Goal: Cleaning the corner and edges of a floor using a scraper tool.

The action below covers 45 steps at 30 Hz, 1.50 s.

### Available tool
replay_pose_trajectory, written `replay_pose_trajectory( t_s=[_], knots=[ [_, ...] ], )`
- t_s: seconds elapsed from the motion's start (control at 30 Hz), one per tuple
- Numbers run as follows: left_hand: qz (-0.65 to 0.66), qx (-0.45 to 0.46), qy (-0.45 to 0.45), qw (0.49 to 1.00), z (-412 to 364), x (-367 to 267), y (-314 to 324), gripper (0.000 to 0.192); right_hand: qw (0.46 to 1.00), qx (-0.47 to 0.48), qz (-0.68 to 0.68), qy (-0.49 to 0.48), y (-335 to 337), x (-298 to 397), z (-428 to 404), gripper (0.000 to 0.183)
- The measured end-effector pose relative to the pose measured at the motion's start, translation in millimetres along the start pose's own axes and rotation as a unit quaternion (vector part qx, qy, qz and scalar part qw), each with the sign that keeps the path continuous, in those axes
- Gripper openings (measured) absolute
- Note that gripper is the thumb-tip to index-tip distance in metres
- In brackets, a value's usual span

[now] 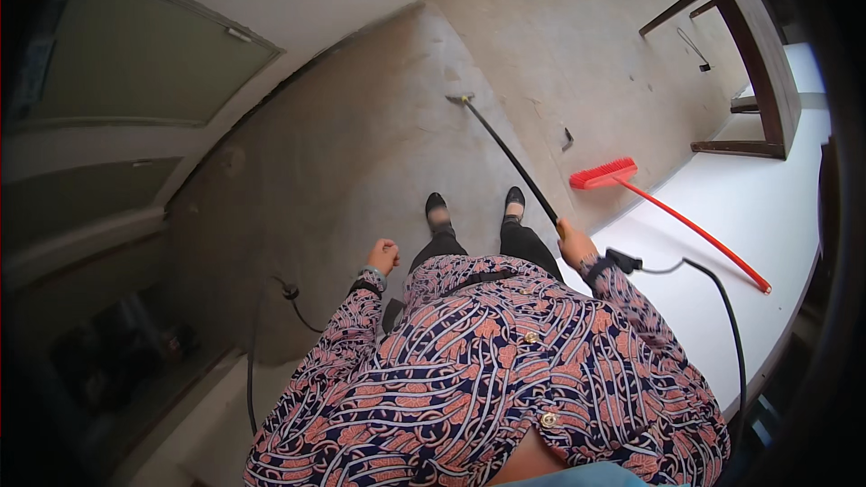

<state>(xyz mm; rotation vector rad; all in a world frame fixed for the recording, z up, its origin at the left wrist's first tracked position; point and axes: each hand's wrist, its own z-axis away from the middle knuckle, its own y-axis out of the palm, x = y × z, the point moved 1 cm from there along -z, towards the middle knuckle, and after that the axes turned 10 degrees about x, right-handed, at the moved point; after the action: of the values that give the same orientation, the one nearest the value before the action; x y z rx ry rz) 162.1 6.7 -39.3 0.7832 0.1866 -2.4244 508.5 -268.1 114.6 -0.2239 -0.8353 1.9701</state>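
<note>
My right hand (575, 243) is closed around the end of a long black pole (511, 155). The pole slants away from me, and the flat, narrow head (461, 98) at its far end rests on the concrete floor. My left hand (383, 256) hangs at my left side with its fingers curled and nothing visible in it. To the right of the pole, a red push broom (603, 174) has its bristle head over the floor's edge, and its red handle lies across a white surface.
Cabinet doors (155, 54) line the left wall. A dark wooden frame with legs (758, 61) stands at the upper right beside the white surface (717, 223). A small black piece (567, 139) lies on the floor near the broom. Black cables hang at both my sides.
</note>
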Motion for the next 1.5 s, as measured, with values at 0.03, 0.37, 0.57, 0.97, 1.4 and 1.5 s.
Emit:
replay_pose_trajectory(
  t_s=[0.03, 0.37, 0.57, 0.97, 1.4, 1.5],
  knots=[
    [0.005, -0.002, 0.0, 1.0, 1.7, -1.2, 2.0, 0.021, 1.0, 0.019, 0.008, 0.009, 7.7, -13.0, 20.1, 0.034],
    [0.044, -0.015, -0.105, 0.993, 4.8, 28.1, 10.3, 0.019, 0.999, -0.022, 0.033, -0.032, -16.4, 19.2, -42.2, 0.033],
    [0.065, -0.024, 0.005, 0.998, -16.3, -3.7, 12.4, 0.02, 0.997, 0.03, 0.056, -0.044, 8.2, 30.3, -17.6, 0.032],
    [0.085, -0.014, -0.048, 0.995, 0.0, -12.7, 25.0, 0.016, 0.992, 0.039, 0.115, -0.033, -33.4, 79.2, -42.2, 0.032],
    [0.166, -0.071, -0.081, 0.98, 25.9, 17.4, 30.5, 0.017, 0.99, 0.04, 0.129, -0.036, -50.7, 63.6, -75.2, 0.032],
    [0.169, -0.052, -0.063, 0.982, 14.2, 6.1, 24.7, 0.018, 0.997, 0.077, -0.014, -0.023, -87.2, 141.4, -99.5, 0.035]
  ],
)
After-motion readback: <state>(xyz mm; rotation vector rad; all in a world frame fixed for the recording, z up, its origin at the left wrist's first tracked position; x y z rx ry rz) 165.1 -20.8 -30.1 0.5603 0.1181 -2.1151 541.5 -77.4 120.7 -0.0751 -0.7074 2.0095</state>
